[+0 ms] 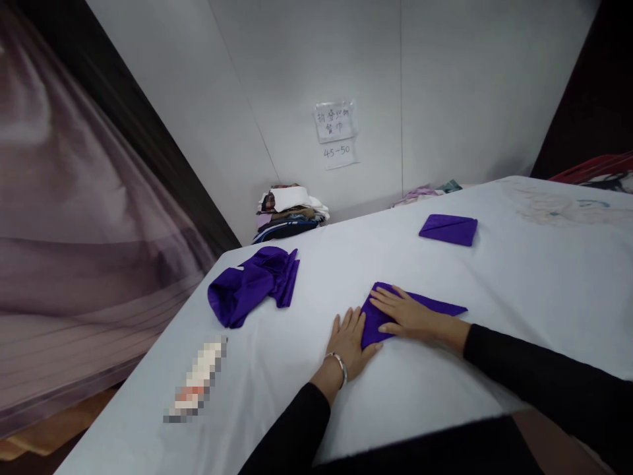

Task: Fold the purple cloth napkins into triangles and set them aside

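Five outspread right fingers (384,299) touch purple cloth (372,323), open left fingers (355,318) apparently its edge.

The right hand (403,316) hides the middle of the folded purple napkin (372,323); whether the fingertips of the left hand (349,343) lie on its edge or just beside it cannot be told. Both black sleeves (297,429) are cut off, 1 by the bottom edge, 1 by the right. Dark clothing (435,448) covers the near rim of the desk (544,323). Coarse blocks blur an object (195,382) beyond recognition. The crumpled purple cloth (252,284) hides its inner layers; its white speck (240,268) is too small to identify. The desk's far rim partly hides the lilac cloth (418,193). The curtain (74,231) leaves the left edge.
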Tool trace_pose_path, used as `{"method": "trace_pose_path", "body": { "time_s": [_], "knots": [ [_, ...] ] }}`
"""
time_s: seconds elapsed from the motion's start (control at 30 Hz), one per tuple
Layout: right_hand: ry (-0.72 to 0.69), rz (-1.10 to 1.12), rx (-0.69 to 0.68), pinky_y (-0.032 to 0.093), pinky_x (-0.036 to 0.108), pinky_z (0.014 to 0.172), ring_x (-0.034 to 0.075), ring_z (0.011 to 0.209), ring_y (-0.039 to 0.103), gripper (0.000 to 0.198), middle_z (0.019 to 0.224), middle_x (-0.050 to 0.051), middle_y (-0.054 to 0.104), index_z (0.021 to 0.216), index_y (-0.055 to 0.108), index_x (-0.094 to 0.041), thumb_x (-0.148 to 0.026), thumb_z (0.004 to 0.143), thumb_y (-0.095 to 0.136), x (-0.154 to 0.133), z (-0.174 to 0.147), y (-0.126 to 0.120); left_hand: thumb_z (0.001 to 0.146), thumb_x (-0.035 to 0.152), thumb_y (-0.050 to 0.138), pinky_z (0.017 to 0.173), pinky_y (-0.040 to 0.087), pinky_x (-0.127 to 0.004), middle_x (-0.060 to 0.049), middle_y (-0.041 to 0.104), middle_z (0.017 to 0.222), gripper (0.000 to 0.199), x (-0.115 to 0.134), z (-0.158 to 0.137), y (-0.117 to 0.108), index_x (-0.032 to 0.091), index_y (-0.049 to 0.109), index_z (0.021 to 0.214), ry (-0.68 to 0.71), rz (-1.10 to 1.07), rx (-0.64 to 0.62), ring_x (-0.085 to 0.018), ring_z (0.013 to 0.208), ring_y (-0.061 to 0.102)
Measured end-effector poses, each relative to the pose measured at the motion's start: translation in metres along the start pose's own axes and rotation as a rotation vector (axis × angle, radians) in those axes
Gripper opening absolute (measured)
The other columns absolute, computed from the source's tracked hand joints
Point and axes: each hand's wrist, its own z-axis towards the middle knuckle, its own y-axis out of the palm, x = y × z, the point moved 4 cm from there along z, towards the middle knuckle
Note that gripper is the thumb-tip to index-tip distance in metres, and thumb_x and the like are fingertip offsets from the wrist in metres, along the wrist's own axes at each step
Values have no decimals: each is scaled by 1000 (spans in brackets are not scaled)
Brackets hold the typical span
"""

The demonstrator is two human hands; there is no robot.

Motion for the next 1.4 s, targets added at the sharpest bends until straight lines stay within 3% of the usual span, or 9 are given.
{"method": "trace_pose_path", "body": {
  "time_s": [0.17, 0.37, 0.53, 0.63, 0.73, 0.93, 1.03, 1.23, 1.4],
  "knots": [
    [46, 41, -17, 11, 50, 107, 27, 134, 18, 69, 145, 10, 27, 141, 26, -21, -62, 86, 28, 15, 20, 13, 83, 64, 23, 110, 7, -51, -8, 17, 149, 76, 0, -1, -1, 16, 18, 142, -5, -11, -2, -27, 137, 7],
    [193, 26, -28, 9, 51, 107, 26, 134, 17, 67, 146, 8, 24, 142, 23, -24, -61, 86, 26, 66, 1, 9, 83, 65, 22, 110, 5, -51, -8, 16, 149, 77, -1, -1, 0, 16, 18, 142, -8, -40, 1, -26, 137, 6],
    [320, -31, -12, 12, 53, 105, 27, 134, 19, 64, 145, 8, 27, 139, 29, -25, -61, 86, 24, 82, -16, 1, 82, 64, 26, 110, 7, -51, -8, 18, 149, 77, -3, 1, 0, 15, 20, 141, -1, -69, 10, -26, 137, 8],
    [369, -72, 47, 13, 54, 105, 28, 133, 21, 66, 144, 11, 29, 139, 31, -22, -61, 86, 25, 68, -25, -4, 80, 61, 36, 110, 10, -50, -10, 19, 148, 77, -6, 0, 0, 15, 22, 140, -2, -91, 40, -25, 136, 12],
    [245, -56, 114, 9, 51, 107, 26, 133, 20, 65, 144, 10, 30, 140, 27, -22, -59, 87, 29, 31, -33, -3, 78, 47, 49, 108, 16, -49, -11, 23, 147, 69, -10, -6, -4, 16, 30, 137, 6, -75, 137, -26, 134, 20],
    [24, 96, 10, 4, 48, 109, 24, 133, 21, 64, 144, 9, 31, 141, 24, -21, -54, 87, 35, -32, -37, 15, 74, 5, 43, 90, 41, -41, -8, 60, 109, 40, -9, -18, -15, 18, 57, 108, 138, 16, 314, -22, 101, 52],
    [13, 133, -4, 7, 47, 109, 23, 133, 22, 62, 143, 11, 32, 140, 28, -18, -52, 88, 35, -30, -28, 11, 75, 3, 40, 78, 44, -39, -7, 62, 94, 34, -1, -22, -17, 19, 60, 98, 121, 65, 289, -22, 88, 54],
    [-85, 105, 21, 7, 49, 107, 24, 130, 29, 53, 137, 11, 43, 135, 37, -20, -38, 86, 45, -16, -18, -5, 78, 8, 41, 75, 42, -36, -5, 62, 87, 29, 42, -37, -17, 22, 59, 97, 114, -10, 223, -21, 83, 55],
    [-177, 196, 106, 15, 48, 106, 21, 121, 41, 45, 125, 9, 54, 127, 45, -22, -21, 83, 47, -52, -38, -1, 78, 14, 44, 76, 41, -38, -4, 64, 89, 25, 70, -41, -22, 23, 56, 97, 97, -163, 249, -22, 83, 55]
  ]
}}
